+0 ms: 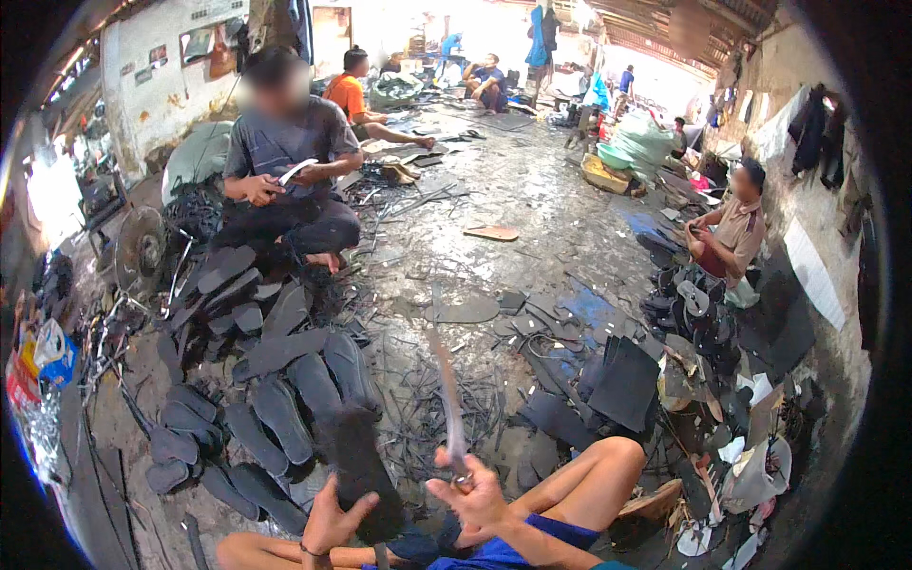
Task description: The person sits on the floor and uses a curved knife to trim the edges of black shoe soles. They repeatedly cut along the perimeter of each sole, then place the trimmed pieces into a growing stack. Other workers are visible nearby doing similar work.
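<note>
Gripping a dark sandal sole (361, 465) above the lap, the left hand (332, 522) sat close to the long blade (446, 399) clenched in the right hand (475, 499), so a slip could have nicked those fingers.

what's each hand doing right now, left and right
Left hand: closed around the lower end of a dark sandal sole, holding it upright.
Right hand: closed on the handle of a long knife, blade up.
</note>
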`<state>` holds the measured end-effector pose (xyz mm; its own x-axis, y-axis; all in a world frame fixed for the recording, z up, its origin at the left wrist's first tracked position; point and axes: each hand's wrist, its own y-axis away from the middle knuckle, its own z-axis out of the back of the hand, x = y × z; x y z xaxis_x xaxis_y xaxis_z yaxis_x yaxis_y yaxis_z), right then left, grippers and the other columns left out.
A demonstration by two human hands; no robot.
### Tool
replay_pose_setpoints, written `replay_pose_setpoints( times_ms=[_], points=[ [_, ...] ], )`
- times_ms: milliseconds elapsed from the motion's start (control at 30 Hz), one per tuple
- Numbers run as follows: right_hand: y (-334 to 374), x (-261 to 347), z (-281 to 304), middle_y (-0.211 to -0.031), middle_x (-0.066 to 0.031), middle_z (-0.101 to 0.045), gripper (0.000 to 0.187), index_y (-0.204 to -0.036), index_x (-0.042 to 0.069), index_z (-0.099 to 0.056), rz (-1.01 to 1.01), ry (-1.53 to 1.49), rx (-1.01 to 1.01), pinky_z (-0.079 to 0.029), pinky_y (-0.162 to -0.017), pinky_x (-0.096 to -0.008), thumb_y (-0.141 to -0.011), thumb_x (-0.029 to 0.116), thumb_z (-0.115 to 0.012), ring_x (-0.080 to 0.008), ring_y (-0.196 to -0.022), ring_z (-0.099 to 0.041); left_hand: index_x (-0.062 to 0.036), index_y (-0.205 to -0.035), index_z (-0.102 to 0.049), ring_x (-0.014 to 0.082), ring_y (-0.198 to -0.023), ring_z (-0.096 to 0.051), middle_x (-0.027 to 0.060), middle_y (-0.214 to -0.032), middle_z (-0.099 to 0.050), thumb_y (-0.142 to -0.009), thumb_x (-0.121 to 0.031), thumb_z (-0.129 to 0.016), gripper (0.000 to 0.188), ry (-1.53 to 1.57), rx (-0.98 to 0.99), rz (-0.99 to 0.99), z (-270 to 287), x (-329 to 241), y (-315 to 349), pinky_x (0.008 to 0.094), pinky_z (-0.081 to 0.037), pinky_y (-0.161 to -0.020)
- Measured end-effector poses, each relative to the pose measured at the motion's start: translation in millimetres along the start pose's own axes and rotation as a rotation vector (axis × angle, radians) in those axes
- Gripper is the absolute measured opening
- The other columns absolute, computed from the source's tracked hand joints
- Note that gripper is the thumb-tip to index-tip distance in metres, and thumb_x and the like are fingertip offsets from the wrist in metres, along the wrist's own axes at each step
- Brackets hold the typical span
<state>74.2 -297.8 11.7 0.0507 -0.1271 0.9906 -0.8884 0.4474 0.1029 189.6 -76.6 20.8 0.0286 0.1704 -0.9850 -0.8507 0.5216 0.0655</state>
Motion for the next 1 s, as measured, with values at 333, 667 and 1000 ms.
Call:
replay_pose_setpoints(
  times_ms=[333,667,1000],
  points=[
    [-26,16,46,-0.073,0.001,-0.067,0.031,-0.103,0.003,-0.068,-0.002,0.069,-0.068,-0.048,-0.053,-0.0242,-0.083,0.016,-0.087,-0.0054,-0.062,-0.059,-0.0019,-0.122,-0.064,0.0374,-0.113,-0.062,0.0184,-0.121,-0.066,-0.078,-0.014,-0.079,0.047,-0.736,-0.239,-0.521,3,-48,-30,0.0429,-0.047,-0.1],
    [16,-20,-11,-0.07,-0.003,-0.063,0.018,-0.09,0.002,-0.062,-0.185,-0.286,0.076,-0.049,-0.047,-0.0282,-0.093,0.014,-0.075,-0.0128,-0.053,-0.061,-0.0059,-0.123,-0.061,0.0172,-0.096,-0.068,0.0052,-0.113,-0.069,-0.102,-0.024,-0.062,0.027,0.854,-0.848,-0.199,5,-19,-3,0.0337,-0.057,-0.087],
    [44,-27,19,-0.09,-0.0175,-0.068,0.033,-0.121,-0.004,-0.06,0.13,0.63,0.177,-0.052,-0.064,-0.0378,-0.097,0.017,-0.067,-0.025,-0.068,-0.065,-0.0087,-0.117,-0.065,0.017,-0.08,-0.068,0.0039,-0.097,-0.071,-0.1,-0.045,-0.063,0.04,0.654,-0.912,0.154,67,-52,51,0.0339,-0.058,-0.071]
  ],
)
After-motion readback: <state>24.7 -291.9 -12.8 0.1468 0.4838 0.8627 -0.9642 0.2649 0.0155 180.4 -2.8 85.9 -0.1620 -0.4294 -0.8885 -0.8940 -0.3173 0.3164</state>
